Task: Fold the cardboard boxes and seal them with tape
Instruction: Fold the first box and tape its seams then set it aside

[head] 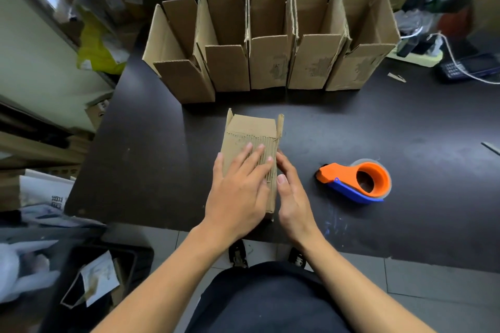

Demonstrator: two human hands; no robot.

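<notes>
Folding continues: left hand presses flat-fingered on the box, right hand open against its side, tape dispenser untouched beyond the right hand, five boxes erected ahead.

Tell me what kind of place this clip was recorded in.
Probably a small packing or shipping workspace. A row of open cardboard boxes stands along the back of a dark worktable, an orange and blue tape dispenser lies ready, and cluttered shelving lines the left side.
</notes>
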